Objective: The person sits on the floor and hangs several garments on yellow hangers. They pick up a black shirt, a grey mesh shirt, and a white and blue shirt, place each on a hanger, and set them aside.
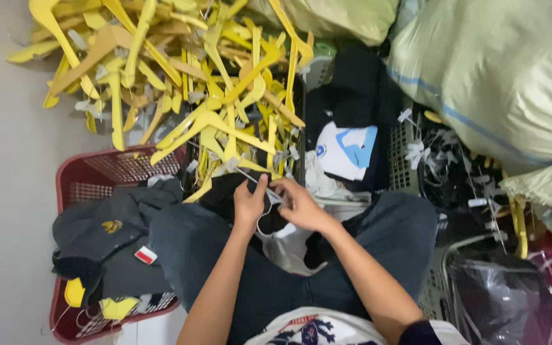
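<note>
My left hand (pixel 248 203) and my right hand (pixel 299 204) meet over my lap, both pinching a thin white hanger clip piece (pixel 269 195) lying on a black garment (pixel 231 191). The garment is draped between my knees, which are in dark jeans (pixel 190 246). A white and black cloth (pixel 289 246) hangs lower in my lap. What the fingertips grip is small and partly hidden.
A big heap of yellow plastic hangers (pixel 180 70) lies ahead. On the left a red basket (pixel 71 185) holds dark grey garments (pixel 107 233). A white and blue garment (pixel 346 150) lies on black clothes ahead. Large pale sacks (pixel 499 70) and a basket of clips (pixel 455 166) sit on the right.
</note>
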